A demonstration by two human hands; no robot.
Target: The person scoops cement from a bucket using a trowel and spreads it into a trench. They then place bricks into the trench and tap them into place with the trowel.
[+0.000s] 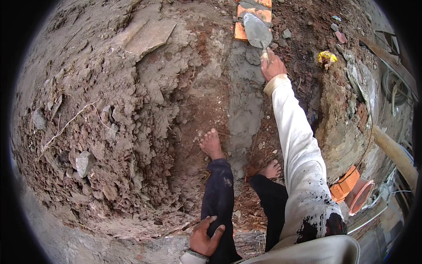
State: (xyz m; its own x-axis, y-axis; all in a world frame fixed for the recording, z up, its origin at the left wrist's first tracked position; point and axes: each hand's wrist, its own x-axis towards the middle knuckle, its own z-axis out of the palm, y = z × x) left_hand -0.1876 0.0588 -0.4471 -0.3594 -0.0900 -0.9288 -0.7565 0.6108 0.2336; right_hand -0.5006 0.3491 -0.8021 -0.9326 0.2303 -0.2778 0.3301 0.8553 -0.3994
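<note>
My right hand is stretched far forward, its fingers wrapped round the handle of a pointed trowel. The grey, mortar-coated blade lies over the near end of a short line of orange bricks with grey mortar between them. Below the bricks, a strip of grey mortar runs back toward my feet. My left hand rests on my left leg near the knee, fingers spread a little and holding nothing. Whether the blade touches the bricks I cannot tell.
My bare feet stand on either side of the mortar strip in a dirt trench. A rough soil bank rises on the left, with a flat slab on top. To the right are a yellow wrapper, loose orange bricks, a round orange container and a wooden pole.
</note>
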